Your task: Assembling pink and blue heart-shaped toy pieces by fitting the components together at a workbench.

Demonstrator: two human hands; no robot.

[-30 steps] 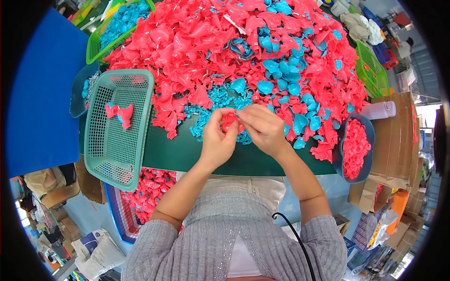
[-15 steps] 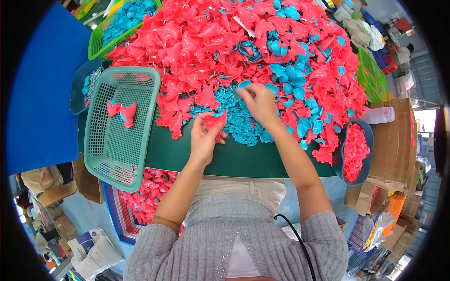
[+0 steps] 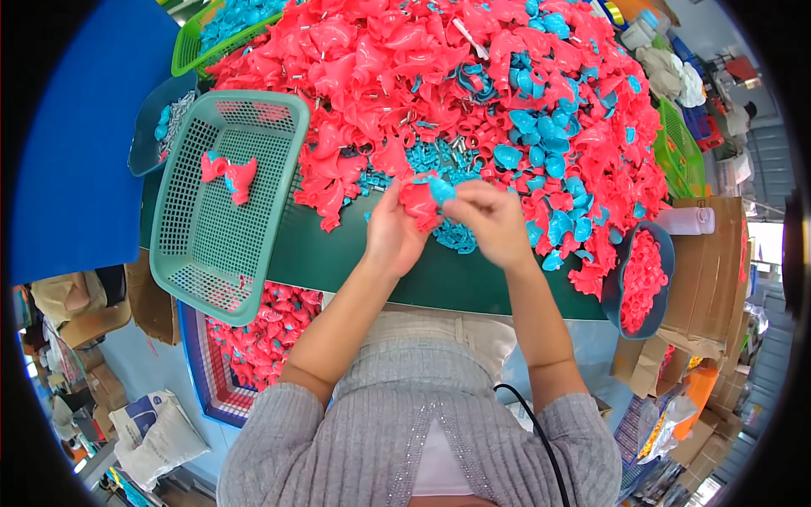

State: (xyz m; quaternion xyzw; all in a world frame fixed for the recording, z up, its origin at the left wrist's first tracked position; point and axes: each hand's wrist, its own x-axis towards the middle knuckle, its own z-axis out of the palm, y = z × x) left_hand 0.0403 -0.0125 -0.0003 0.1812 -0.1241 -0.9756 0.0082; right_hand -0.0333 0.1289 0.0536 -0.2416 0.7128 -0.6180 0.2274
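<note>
In front of me, over the table's near side, my two hands meet. My left hand (image 3: 394, 237) is closed round a glossy pink plastic part (image 3: 417, 203). A blue cup-shaped plastic piece (image 3: 441, 190) is pinched by my right hand (image 3: 498, 224) against the right side of that part; whether it is seated there cannot be made out. Behind the hands lies a heap of small blue plastic pieces (image 3: 459, 238). A large pile of pink parts (image 3: 363, 63) with blue cups (image 3: 549, 135) mixed in rises beyond.
At left stands a green mesh basket (image 3: 173, 253) holding a pink-and-blue assembly (image 3: 232, 177). Beside it a dark bowl (image 3: 145, 139) contains metal screws. Another bowl (image 3: 661, 296) of pink rings sits at right near a pale bottle (image 3: 688, 221). A crate (image 3: 203, 372) of pink parts is below the table edge.
My right hand has come back from the pile with a blue cup-shaped piece to the pink part. My left hand has shifted right and turned the part. The whole view has shifted slightly.
</note>
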